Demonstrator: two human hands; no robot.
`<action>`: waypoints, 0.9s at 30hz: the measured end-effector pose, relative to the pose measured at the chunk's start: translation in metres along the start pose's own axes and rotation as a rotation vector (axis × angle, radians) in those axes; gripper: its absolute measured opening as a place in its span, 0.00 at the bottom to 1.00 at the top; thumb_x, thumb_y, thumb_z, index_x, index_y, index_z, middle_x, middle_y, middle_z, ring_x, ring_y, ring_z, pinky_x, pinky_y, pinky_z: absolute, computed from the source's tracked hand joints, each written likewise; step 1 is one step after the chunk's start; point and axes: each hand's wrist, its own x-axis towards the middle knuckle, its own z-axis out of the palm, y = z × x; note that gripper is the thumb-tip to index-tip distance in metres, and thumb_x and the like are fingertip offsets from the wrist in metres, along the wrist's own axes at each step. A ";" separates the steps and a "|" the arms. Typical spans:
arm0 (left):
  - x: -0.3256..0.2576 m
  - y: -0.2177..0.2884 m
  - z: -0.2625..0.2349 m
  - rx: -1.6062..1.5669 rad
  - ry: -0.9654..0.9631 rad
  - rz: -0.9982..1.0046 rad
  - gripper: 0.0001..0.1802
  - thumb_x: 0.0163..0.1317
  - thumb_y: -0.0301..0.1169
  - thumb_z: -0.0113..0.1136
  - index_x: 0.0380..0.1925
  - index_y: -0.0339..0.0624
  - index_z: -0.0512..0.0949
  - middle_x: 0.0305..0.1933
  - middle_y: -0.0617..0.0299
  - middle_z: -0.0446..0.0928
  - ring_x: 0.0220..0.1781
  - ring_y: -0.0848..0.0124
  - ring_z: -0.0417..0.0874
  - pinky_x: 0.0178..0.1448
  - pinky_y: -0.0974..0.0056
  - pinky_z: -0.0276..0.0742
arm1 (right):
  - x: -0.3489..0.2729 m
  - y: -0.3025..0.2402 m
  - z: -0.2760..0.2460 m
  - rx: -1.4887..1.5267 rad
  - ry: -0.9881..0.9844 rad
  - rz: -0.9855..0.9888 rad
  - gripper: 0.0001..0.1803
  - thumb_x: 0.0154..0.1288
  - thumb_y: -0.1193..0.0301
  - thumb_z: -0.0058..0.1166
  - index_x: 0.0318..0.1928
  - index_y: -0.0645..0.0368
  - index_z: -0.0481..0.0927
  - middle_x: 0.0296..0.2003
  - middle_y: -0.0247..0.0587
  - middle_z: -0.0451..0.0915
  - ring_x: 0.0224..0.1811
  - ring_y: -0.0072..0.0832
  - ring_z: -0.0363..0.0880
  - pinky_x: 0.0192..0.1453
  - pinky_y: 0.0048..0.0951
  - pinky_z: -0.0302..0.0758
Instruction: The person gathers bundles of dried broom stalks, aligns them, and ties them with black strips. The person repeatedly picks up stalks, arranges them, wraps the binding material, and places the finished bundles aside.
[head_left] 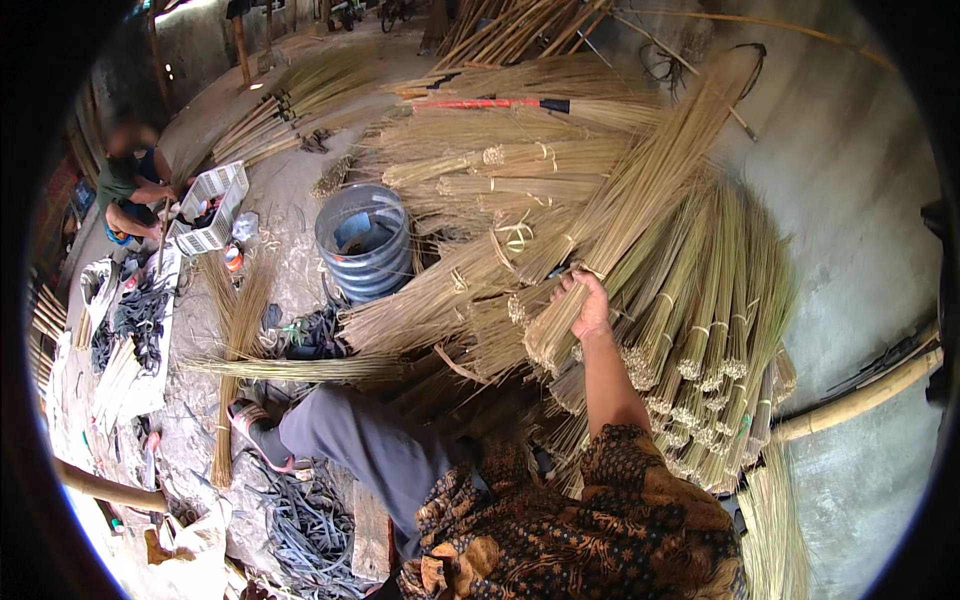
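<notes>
My right hand [588, 300] reaches out from a patterned sleeve. Its fingers wrap around a long bundle of thin broom sticks [660, 180] near the thick cut end. That bundle slants up and to the right, its thin tips close to the wall. Beneath and to the right of the hand lie several tied bundles of greenish sticks [715, 320], cut ends toward me. More tan stick bundles [410, 310] are heaped to the left of the hand and beyond it. My left hand does not show.
A grey ribbed bucket [365, 285] stands left of the heap. Farther left, another person [130, 185] sits by a white crate [212, 205]. Dark strips [305, 530] lie near my foot. A bamboo pole [860, 395] leans along the right wall [850, 230].
</notes>
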 end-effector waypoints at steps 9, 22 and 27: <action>0.006 -0.004 0.006 0.006 0.094 -0.014 0.27 0.73 0.49 0.62 0.66 0.50 0.75 0.56 0.56 0.82 0.52 0.58 0.87 0.45 0.54 0.83 | -0.008 0.003 0.006 -0.051 -0.427 0.164 0.14 0.65 0.65 0.53 0.50 0.56 0.76 0.24 0.33 0.71 0.23 0.29 0.72 0.35 0.39 0.75; -0.024 -0.007 -0.001 -0.042 0.066 0.010 0.24 0.76 0.46 0.58 0.66 0.51 0.76 0.60 0.53 0.81 0.56 0.54 0.86 0.51 0.51 0.86 | 0.043 -0.051 0.082 -0.518 0.130 -0.003 0.22 0.74 0.63 0.60 0.62 0.60 0.76 0.33 0.39 0.83 0.30 0.25 0.84 0.37 0.32 0.86; -0.025 -0.003 0.006 -0.050 0.111 0.052 0.24 0.76 0.46 0.58 0.67 0.50 0.75 0.61 0.53 0.81 0.57 0.53 0.85 0.52 0.51 0.87 | 0.111 -0.059 0.052 -1.230 0.640 -0.298 0.38 0.76 0.50 0.55 0.71 0.69 0.68 0.62 0.60 0.77 0.64 0.50 0.78 0.67 0.48 0.78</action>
